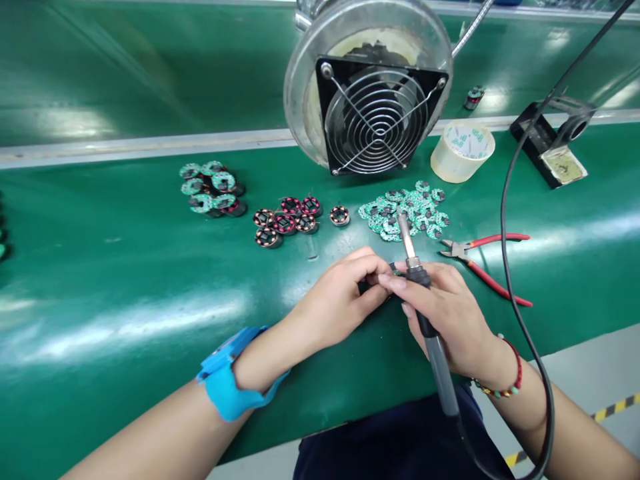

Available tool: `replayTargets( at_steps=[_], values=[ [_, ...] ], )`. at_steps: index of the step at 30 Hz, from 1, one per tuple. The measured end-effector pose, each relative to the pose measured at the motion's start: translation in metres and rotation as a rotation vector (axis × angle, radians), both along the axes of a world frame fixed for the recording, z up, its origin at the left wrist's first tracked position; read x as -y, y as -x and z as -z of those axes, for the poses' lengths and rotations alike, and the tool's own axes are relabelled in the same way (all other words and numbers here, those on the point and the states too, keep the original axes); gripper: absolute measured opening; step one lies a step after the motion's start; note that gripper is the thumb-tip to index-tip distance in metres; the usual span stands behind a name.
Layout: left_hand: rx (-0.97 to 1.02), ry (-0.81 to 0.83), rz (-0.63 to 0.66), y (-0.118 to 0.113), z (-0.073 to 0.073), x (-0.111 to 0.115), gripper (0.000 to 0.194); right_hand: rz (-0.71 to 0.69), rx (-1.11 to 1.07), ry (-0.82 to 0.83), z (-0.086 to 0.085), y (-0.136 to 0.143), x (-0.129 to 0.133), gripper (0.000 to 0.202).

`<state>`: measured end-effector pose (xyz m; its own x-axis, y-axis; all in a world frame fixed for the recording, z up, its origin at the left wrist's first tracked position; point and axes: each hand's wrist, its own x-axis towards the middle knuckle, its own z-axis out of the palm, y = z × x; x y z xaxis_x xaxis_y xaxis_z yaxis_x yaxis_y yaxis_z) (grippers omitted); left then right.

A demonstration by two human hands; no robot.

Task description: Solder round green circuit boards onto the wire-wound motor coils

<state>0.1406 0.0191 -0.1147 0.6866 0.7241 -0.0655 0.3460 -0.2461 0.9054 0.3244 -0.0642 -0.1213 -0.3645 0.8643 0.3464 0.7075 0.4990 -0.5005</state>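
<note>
My right hand is closed around a soldering iron, whose metal tip points away from me over the small green circuit boards. Its fingertips meet those of my left hand at the front middle of the bench. The left fingers are curled around a small dark part, mostly hidden, so I cannot make out its kind. Beyond the hands lie several small round motor stators with copper windings, and one stator sits apart from them.
A fan with a wire guard hangs over the back. Stators topped with green boards stand at left. Red-handled cutters, a tape roll and a soldering iron stand are at right. The iron's black cable loops past my right arm.
</note>
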Motion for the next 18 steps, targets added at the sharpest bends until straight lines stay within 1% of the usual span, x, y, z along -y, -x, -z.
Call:
replayTargets(
  at_steps=[4,7,10,14,18],
  values=[
    [-0.015,0.018,-0.026,0.000,-0.001,0.001,0.011,0.098,0.014,-0.046,0.000,-0.002,0.000,0.050],
    [-0.030,0.026,-0.056,0.000,-0.002,0.003,0.013,0.100,0.000,-0.066,-0.002,-0.001,0.000,0.049],
    [-0.038,0.004,-0.076,-0.001,-0.003,0.004,0.014,0.117,-0.022,-0.052,-0.006,0.000,-0.002,0.050],
    [-0.064,-0.011,-0.099,-0.003,-0.005,0.005,0.016,0.188,-0.164,-0.093,-0.010,0.000,-0.003,0.057],
    [-0.100,-0.011,-0.111,-0.006,-0.007,0.004,0.017,0.221,-0.282,-0.155,-0.011,-0.002,0.000,0.050]
  ],
)
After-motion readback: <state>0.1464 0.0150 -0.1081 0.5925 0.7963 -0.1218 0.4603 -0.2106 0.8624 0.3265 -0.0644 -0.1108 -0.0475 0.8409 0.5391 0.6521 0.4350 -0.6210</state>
